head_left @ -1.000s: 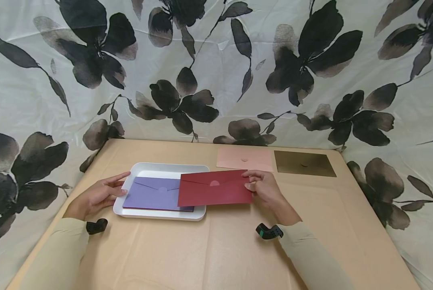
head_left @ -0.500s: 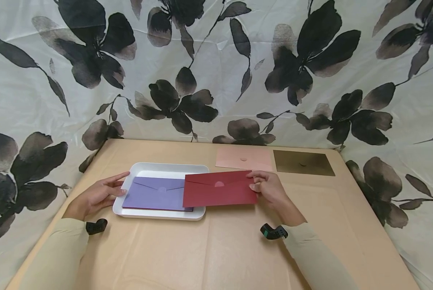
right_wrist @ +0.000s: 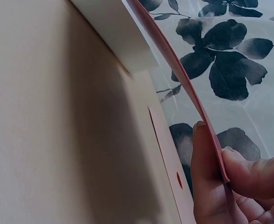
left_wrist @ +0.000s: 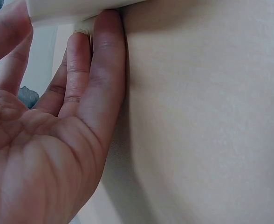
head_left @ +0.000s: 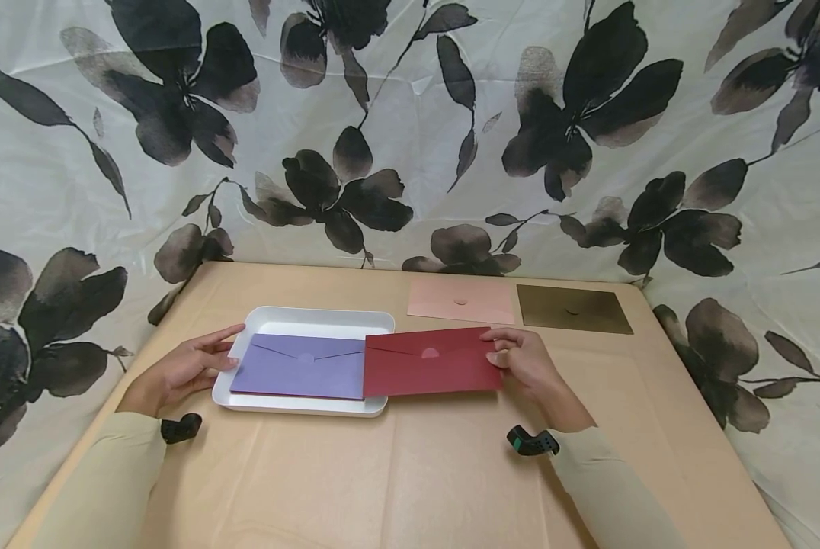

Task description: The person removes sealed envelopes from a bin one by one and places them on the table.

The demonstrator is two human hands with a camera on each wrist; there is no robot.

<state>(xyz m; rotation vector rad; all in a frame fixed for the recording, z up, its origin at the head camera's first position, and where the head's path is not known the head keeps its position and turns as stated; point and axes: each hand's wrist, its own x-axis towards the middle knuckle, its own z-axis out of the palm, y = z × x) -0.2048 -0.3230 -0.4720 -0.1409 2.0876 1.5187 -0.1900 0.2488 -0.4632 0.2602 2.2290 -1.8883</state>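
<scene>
- L hand point(head_left: 187, 371) holds L rim of white tray point(head_left: 328, 323)
- purple env. point(head_left: 293, 366) in tray
- R hand point(head_left: 530, 364) pinches red env. point(head_left: 427, 366) by R end; its L end over tray's R end
- pink env. point(head_left: 461, 297) & gold-brown env. point(head_left: 574, 307) near tbl point(head_left: 341, 480) far edge

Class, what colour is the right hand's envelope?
Red; the envelope shows best in the head view.

The head view looks forward and down from above; both wrist views, far closer, share the tray point(head_left: 324, 323).

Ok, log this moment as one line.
left hand: touching white tray | right hand: pinching red envelope | purple envelope: in tray
</scene>
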